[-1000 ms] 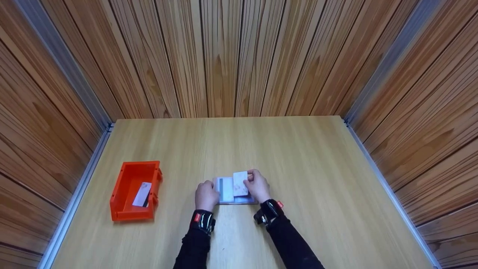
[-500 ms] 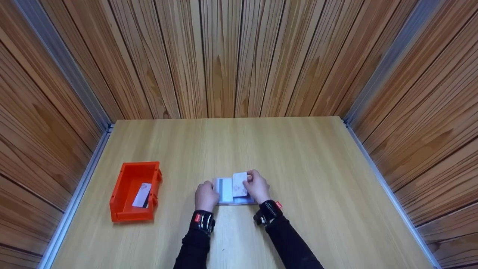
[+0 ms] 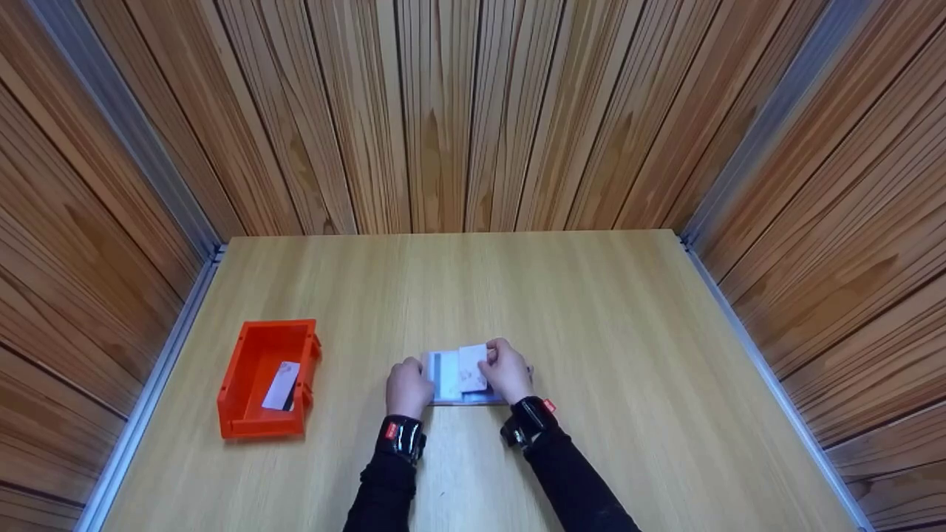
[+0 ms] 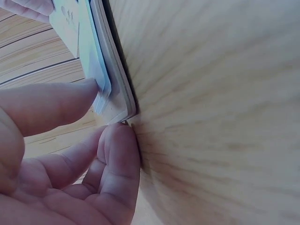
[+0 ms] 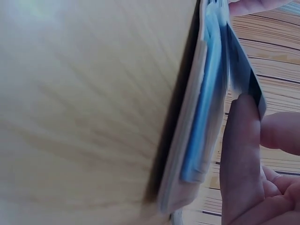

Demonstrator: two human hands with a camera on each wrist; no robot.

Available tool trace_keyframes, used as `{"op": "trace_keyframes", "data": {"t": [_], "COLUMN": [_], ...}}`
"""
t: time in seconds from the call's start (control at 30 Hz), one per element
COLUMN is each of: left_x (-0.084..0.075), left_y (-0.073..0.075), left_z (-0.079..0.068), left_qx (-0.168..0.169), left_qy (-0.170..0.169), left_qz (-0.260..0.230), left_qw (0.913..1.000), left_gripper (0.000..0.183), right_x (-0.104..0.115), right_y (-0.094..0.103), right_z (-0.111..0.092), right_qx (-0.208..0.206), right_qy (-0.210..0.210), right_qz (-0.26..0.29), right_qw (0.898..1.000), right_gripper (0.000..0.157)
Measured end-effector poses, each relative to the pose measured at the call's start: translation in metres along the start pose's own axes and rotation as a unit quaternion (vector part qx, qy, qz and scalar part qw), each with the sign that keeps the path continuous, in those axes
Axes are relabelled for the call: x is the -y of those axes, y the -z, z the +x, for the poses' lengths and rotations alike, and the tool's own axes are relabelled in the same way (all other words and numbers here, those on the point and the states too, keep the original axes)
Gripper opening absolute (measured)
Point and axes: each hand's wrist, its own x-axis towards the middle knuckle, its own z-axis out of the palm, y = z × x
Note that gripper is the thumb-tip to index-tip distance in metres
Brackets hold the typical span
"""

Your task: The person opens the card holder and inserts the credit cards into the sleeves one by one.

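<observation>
An open card holder (image 3: 446,377) with clear bluish sleeves lies on the table in front of the person. At its left edge is the left hand (image 3: 409,388); in the left wrist view its thumb (image 4: 86,89) presses on the sleeves while the fingertips meet the cover's corner (image 4: 129,110). The right hand (image 3: 510,372) pinches a pale printed card (image 3: 472,368) by its right edge, over the holder's right half. Seen from the right wrist, the card (image 5: 243,72) tilts up from the sleeves (image 5: 201,122), its far edge right at them. A dark stripe marks its back.
An orange-red bin (image 3: 230,384) stands on the left of the table (image 3: 591,310), with a pale card (image 3: 281,384) lying inside. Wood-panelled walls (image 3: 436,111) enclose the table at the back and both sides.
The right hand has moved the card slightly left and toward the person, lower over the holder. The left hand and the bin stay where they were.
</observation>
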Motion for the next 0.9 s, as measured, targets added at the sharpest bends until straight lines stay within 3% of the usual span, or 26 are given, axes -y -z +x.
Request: {"op": "trace_keyframes", "data": {"t": [0.33,0.9], "left_x": [-0.0009,0.0017], "left_y": [-0.0010,-0.0012], "left_z": [0.0009,0.0019], "left_qx": [0.014,0.008], "left_qy": [0.018,0.011], "left_qz": [-0.004,-0.007], "left_qw": [0.9997,0.9999], "left_gripper": [0.018,0.017], "right_x": [-0.0033,0.0015], "right_y": [-0.0009,0.0013], "right_z": [0.0008,0.0000], "right_qx": [0.008,0.049], "right_qy": [0.034,0.012], "right_qz": [0.001,-0.005], "right_qw": [0.999,0.999], "right_gripper": [0.029,0.027]}}
